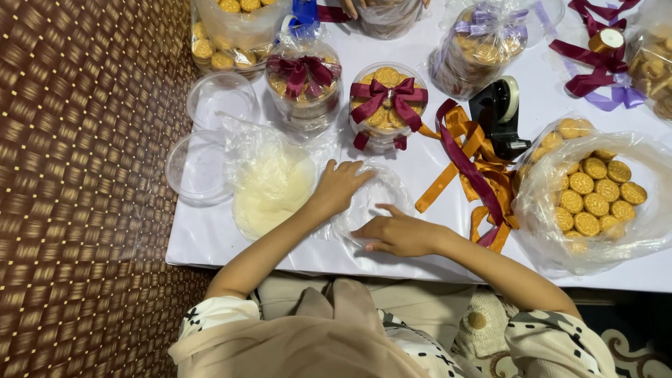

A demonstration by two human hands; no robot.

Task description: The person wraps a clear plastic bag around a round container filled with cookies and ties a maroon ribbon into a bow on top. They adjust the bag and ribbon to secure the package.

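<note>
Clear plastic sheet (371,199) under left hand (338,187), beside right hand (400,234).

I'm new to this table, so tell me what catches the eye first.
A big clear bag of golden cookies sits at the right edge of the white table. Orange and maroon ribbons sprawl beside it. At centre, the left hand and right hand rest on a clear plastic sheet.

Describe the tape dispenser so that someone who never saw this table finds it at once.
On the white table, look right of the person's hands, past the heap of orange and maroon ribbons. The tape dispenser stands just behind that heap, left of the big open bag of cookies. It is the only black thing there, with a pale roll on top.
</note>
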